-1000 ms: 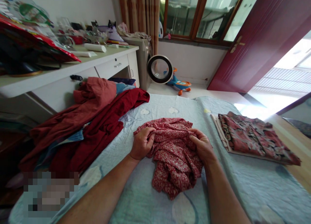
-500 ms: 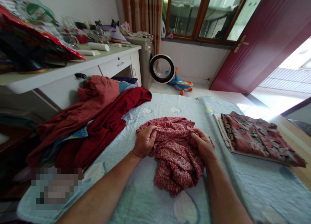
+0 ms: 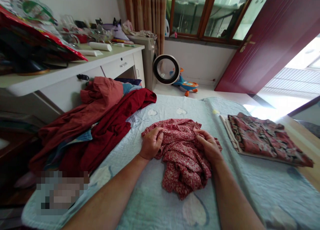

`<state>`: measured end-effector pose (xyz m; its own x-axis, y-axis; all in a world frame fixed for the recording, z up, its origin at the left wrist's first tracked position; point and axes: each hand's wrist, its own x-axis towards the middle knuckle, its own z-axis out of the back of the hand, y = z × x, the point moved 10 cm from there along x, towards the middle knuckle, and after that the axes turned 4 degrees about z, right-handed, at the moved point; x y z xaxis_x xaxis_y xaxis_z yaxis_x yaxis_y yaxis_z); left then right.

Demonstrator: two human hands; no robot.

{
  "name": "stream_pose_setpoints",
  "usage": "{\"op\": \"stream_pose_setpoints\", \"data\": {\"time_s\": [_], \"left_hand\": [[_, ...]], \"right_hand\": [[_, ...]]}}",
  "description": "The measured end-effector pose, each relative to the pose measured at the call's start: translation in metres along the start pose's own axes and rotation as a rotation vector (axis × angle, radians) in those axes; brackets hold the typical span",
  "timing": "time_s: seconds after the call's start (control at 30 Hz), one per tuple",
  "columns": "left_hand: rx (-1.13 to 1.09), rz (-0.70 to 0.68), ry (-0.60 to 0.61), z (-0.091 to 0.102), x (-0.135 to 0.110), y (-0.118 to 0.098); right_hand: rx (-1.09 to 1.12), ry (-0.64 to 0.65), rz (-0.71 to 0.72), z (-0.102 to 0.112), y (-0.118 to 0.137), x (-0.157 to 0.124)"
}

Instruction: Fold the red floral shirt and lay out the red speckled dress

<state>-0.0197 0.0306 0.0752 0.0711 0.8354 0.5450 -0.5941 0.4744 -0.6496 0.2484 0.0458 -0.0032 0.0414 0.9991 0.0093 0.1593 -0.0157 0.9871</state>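
Note:
A crumpled red garment with a small pale floral print (image 3: 186, 163) lies bunched on the light blue bedspread (image 3: 142, 203). On its left side, my left hand (image 3: 152, 143) pinches the fabric between thumb and curled fingers. My right hand (image 3: 208, 145) grips the same garment at its right side, thumb on top. A band of cloth runs between the two hands, with loose folds hanging toward me below it. The kind of garment cannot be made out from these folds.
Dark red clothing (image 3: 107, 136) and a rust-coloured garment (image 3: 100, 93) are heaped at the left. Folded floral clothes (image 3: 265, 138) lie on the right. Beyond the bed stand a washing machine with its round door (image 3: 166, 69) open and a blue ride-on toy (image 3: 186, 84). A cluttered desk (image 3: 100, 62) borders the left.
Both hands keep their hold on the red floral garment, which has shifted very slightly to the right in view. The camera has moved a little; the surroundings look the same.

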Motion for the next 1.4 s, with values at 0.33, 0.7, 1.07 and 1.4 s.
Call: {"op": "stream_pose_setpoints", "data": {"time_s": [0.33,0.7,1.07,1.4], "left_hand": [[-0.013,-0.003,-0.027,0.002,0.002,-0.001],[-0.013,0.018,-0.032,0.000,0.000,0.006],[-0.043,0.007,0.035,-0.001,-0.003,-0.001],[0.047,-0.116,0.072,-0.007,-0.003,-0.007]], "right_hand": [[-0.004,0.013,0.004,0.000,0.001,0.000],[-0.041,0.050,0.040,-0.003,0.008,-0.004],[-0.027,0.032,-0.005,-0.004,0.001,0.000],[-0.111,0.035,0.036,-0.007,0.006,0.000]]}}
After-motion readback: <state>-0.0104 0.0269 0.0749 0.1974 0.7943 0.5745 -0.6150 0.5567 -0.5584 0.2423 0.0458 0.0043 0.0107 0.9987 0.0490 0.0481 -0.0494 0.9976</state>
